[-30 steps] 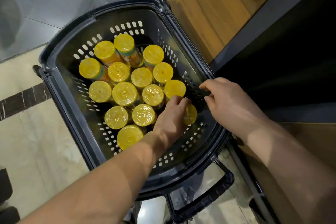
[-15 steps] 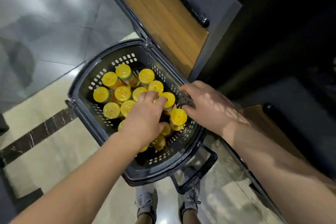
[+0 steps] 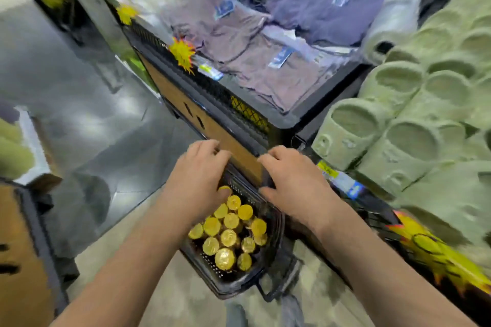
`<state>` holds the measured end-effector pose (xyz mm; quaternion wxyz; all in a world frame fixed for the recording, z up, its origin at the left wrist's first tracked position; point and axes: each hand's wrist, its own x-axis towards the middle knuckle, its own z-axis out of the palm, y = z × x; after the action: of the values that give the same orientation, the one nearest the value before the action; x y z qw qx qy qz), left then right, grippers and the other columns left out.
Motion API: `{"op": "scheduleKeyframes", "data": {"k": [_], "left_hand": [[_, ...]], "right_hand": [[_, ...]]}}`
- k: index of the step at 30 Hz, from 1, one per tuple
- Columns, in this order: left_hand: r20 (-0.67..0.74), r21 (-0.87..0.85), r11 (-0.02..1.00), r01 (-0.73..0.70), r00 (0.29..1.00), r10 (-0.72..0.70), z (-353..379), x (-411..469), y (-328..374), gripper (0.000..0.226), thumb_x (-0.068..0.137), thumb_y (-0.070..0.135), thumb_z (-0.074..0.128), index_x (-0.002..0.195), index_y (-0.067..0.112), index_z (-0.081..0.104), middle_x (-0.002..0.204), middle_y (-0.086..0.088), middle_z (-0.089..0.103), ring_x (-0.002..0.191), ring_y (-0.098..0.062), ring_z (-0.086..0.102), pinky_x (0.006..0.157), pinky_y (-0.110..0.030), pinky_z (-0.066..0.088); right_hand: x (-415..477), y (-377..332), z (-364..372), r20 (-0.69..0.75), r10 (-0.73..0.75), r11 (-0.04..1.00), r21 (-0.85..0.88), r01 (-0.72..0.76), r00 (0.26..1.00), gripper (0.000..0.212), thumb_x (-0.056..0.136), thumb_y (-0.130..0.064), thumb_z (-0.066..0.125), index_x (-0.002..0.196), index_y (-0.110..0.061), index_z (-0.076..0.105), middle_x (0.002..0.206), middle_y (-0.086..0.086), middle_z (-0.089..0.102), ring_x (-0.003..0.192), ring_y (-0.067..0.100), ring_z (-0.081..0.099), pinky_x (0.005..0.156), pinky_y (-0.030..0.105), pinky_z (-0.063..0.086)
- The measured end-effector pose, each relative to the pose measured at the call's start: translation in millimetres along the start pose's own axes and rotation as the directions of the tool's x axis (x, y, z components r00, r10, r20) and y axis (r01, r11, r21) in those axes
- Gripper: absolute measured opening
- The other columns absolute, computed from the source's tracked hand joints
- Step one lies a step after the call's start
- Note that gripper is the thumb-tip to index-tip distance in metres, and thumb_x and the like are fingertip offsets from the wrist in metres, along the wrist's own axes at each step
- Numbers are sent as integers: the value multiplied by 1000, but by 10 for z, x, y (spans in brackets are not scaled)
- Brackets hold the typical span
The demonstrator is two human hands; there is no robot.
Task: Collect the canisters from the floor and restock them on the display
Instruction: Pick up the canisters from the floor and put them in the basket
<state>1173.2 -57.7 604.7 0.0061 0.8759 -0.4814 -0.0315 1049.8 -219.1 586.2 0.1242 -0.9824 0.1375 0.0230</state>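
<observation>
Store displays [image 3: 212,125] flank a basket's [image 3: 233,290] yellow-lidded canisters [image 3: 228,237]; left hand [image 3: 198,176], right hand [image 3: 295,188] grips unclear.

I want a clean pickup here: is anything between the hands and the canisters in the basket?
Nothing visible. The canisters stand lids-up in the open basket; the left hand is right over the far ones and the right hand is at the basket's far right rim. Blur hides any contact.
</observation>
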Motion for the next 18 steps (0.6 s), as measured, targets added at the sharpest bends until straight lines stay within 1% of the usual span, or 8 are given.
{"op": "scheduleKeyframes", "data": {"k": [2,4,7,10,12,15,17,18], "left_hand": [[-49,20,999,-49,998,50,-262,10,108,69,77,44,79,138,21,53,144,-6,44,136,-31,36,106,-50,44],[-87,24,996,-91,992,93,-557,-25,281,70,77,45,79,138,22,54,144,-6,46,136,-31,37,107,-50,44],[-143,31,986,-166,975,169,-904,6,537,70,74,43,81,136,20,57,142,-7,49,133,-33,42,104,-50,46],[-180,1,960,-280,944,275,-1195,42,771,69,79,47,78,139,23,52,147,-3,42,136,-30,38,105,-46,43],[-204,-13,928,-371,910,361,-1339,59,896,69,83,49,74,143,27,46,150,0,37,138,-26,35,109,-41,39],[-247,-28,859,-512,836,490,-1513,37,1105,67,83,47,74,142,27,48,147,1,39,135,-25,38,105,-38,38],[-252,-40,802,-596,783,569,-1587,0,1253,66,81,45,76,139,26,52,143,0,43,132,-26,41,103,-39,39],[-250,-47,772,-634,755,606,-1611,-27,1337,66,79,45,78,138,25,54,142,-1,45,131,-27,43,103,-41,40]], "right_hand": [[-140,-17,-277,-51,33,999,-7,-34,998,55,86,-43,70,134,-22,54,131,4,51,120,30,52,95,43,48],[-369,-19,-600,-96,79,997,-6,-80,992,53,88,-42,68,134,-22,54,132,4,52,121,30,51,96,44,48],[-694,29,-977,-194,171,984,-22,-178,966,48,88,-40,67,131,-21,55,126,3,54,118,29,52,92,42,48],[-998,61,-1295,-272,288,954,-5,-300,918,51,88,-39,66,135,-22,53,131,2,52,120,28,49,94,39,46],[-1200,41,-1460,-328,369,922,14,-386,870,51,89,-38,66,136,-23,53,133,1,52,121,27,49,93,38,46],[-1550,-38,-1593,-392,487,854,28,-519,780,54,91,-40,63,140,-24,50,134,2,51,123,29,49,93,39,46],[-1849,-117,-1624,-416,580,793,91,-602,701,56,92,-42,64,144,-25,47,137,1,49,126,28,48,97,40,45],[-2023,-164,-1625,-425,633,752,140,-644,648,58,93,-43,64,145,-26,46,138,1,48,128,27,47,99,40,44]]}}
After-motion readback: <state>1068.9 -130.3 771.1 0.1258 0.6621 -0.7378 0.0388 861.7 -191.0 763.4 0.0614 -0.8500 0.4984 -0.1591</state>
